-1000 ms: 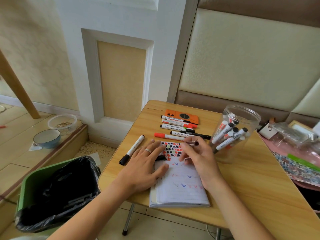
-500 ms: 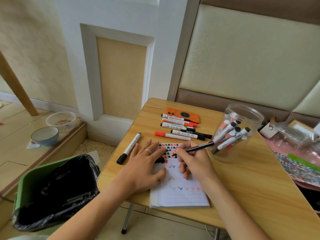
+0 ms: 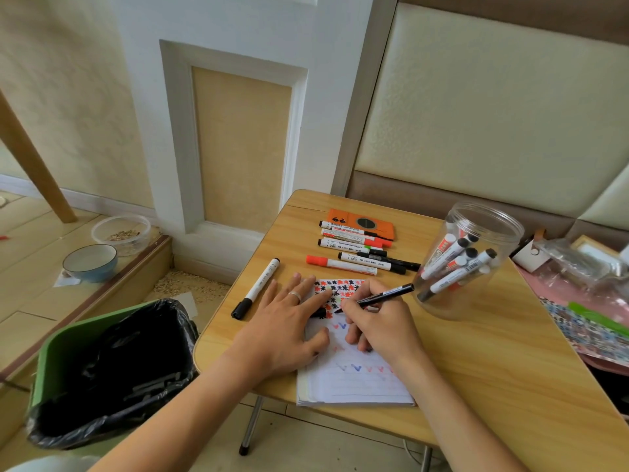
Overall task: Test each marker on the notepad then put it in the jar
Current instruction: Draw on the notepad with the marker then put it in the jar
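Observation:
A lined notepad [image 3: 357, 383] with coloured tick marks and a leaf-patterned top lies near the table's front edge. My left hand [image 3: 289, 321] presses flat on its left side, fingers spread. My right hand [image 3: 377, 321] grips a thin black marker [image 3: 384, 295] in a writing hold, its tip on the page by the patterned strip. A clear plastic jar [image 3: 476, 267] to the right holds several markers. Several more markers [image 3: 354, 253] lie in a row behind the pad. One black-capped white marker [image 3: 257, 287] lies apart on the left.
An orange case [image 3: 364, 224] sits behind the row of markers. A green bin with a black liner [image 3: 102, 369] stands left of the wooden table [image 3: 493, 386]. Plastic bags and patterned paper [image 3: 585, 301] crowd the right edge. Bowls [image 3: 90, 262] rest on the floor step.
One second ago my right hand held the marker level over the pad's top; it has since turned it into a writing grip with the tip down on the page. My left hand stays flat.

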### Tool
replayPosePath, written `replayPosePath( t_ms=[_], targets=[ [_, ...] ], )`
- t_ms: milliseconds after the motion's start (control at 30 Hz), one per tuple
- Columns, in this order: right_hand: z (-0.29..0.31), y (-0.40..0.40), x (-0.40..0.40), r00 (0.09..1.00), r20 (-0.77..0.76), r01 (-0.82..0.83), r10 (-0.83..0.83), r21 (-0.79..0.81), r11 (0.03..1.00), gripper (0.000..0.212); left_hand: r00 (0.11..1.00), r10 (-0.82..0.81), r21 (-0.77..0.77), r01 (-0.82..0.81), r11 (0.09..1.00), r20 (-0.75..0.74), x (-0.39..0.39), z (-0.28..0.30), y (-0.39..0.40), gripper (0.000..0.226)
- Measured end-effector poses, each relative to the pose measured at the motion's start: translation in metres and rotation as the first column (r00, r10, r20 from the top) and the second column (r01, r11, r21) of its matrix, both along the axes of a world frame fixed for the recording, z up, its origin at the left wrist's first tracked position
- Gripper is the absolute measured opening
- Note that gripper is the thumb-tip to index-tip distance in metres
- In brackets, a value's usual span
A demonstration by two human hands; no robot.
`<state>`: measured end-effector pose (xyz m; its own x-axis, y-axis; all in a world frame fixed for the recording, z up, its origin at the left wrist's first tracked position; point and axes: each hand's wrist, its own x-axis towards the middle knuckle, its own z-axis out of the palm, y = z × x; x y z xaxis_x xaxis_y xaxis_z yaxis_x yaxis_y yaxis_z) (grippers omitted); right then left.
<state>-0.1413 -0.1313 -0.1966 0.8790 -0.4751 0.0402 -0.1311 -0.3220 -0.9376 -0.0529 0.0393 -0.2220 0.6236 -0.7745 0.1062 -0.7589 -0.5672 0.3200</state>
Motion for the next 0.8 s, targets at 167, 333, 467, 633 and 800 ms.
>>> replayPosePath(
  t_ms=[167,333,467,633,800],
  targets=[
    [-0.0002,-0.0001,0.0002,1.000,-0.005,-0.015,0.015,-0.033,0.999,0.016,1.000,-0.001,0.006,0.001,1.000,0.006,-0.0002,0.0008,-0.0004,0.085],
    [0.0008,-0.0003,0.0003,0.999,-0.030,0.012,-0.013,-0.025,1.000,0.015,1.000,0.001,0.002,-0.001,1.000,0.016,-0.0003,-0.0001,-0.0002,0.084],
    [0.0020,-0.0001,0.0010,0.999,-0.032,0.021,-0.021,-0.020,1.000,0.013,1.000,-0.002,0.014,0.002,1.000,0.018,-0.0005,0.0009,-0.0002,0.085],
    [0.0021,0.0000,0.0012,1.000,-0.014,0.018,-0.018,-0.006,1.000,0.014,1.000,-0.004,0.003,0.004,1.000,0.000,-0.0016,0.0023,-0.0007,0.087],
    [0.0022,0.0002,0.0008,1.000,-0.028,-0.002,0.001,-0.041,0.999,0.014,1.000,-0.002,0.007,0.002,1.000,-0.001,-0.0017,0.0026,-0.0008,0.088]
  ],
)
